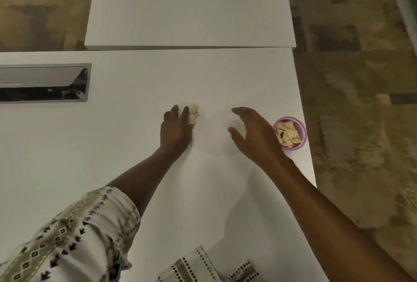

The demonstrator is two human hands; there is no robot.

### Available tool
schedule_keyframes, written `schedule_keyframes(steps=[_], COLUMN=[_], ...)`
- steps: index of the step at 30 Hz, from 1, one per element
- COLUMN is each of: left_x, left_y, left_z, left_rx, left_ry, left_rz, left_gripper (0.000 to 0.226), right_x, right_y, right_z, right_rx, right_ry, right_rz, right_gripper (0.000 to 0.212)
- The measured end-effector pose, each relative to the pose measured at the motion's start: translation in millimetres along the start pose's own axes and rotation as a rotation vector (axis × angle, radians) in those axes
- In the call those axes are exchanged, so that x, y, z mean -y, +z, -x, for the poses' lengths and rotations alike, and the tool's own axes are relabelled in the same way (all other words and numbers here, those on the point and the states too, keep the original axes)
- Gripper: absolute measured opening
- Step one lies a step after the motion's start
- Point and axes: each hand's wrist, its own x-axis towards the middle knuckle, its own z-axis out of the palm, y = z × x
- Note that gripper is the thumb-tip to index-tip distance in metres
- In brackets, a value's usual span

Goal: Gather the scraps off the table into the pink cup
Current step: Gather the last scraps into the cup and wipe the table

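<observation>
A small pile of tan paper scraps [194,113] lies on the white table [135,146], touching the fingertips of my left hand [174,130]. That hand rests flat with its fingers spread beside the pile. My right hand [252,134] hovers open, palm down, between the scraps and the pink cup [303,134]. The cup stands near the table's right edge and holds several tan scraps [287,134]. My right wrist partly covers the cup's left rim.
A second white tabletop [189,6] butts against the far edge. A metal-framed cable slot [45,83] is sunk into the table at the left. The table's right edge drops to a patterned brown floor [361,123]. My patterned sleeve [74,241] fills the lower left.
</observation>
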Motion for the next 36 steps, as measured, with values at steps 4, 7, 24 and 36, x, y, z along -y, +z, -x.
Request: schedule_keyframes(steps=[4, 7, 24, 36], left_x=[-6.8, -11.1, 18.5, 39.3], left_y=[2.3, 1.9, -3.9, 3.8], left_z=[-1.1, 1.6, 32.1, 114.4], left_rx=[0.008, -0.024, -0.062, -0.067], left_ry=[0.053, 0.065, 0.086, -0.136], left_rz=[-0.018, 0.030, 0.019, 0.258], left_gripper=[0.051, 0.033, 0.014, 0.014], right_x=[20.4, 31.0, 16.8, 37.4], right_y=[50.3, 82.5, 108.5, 112.3], right_z=[-36.8, -61.9, -37.8, -16.6], right_rx=[0.332, 0.492, 0.299, 0.234], right_ry=[0.075, 0.075, -0.212, -0.023], right_rz=[0.041, 0.075, 0.293, -0.108], right_gripper=[0.066, 0.068, 0.012, 0.012])
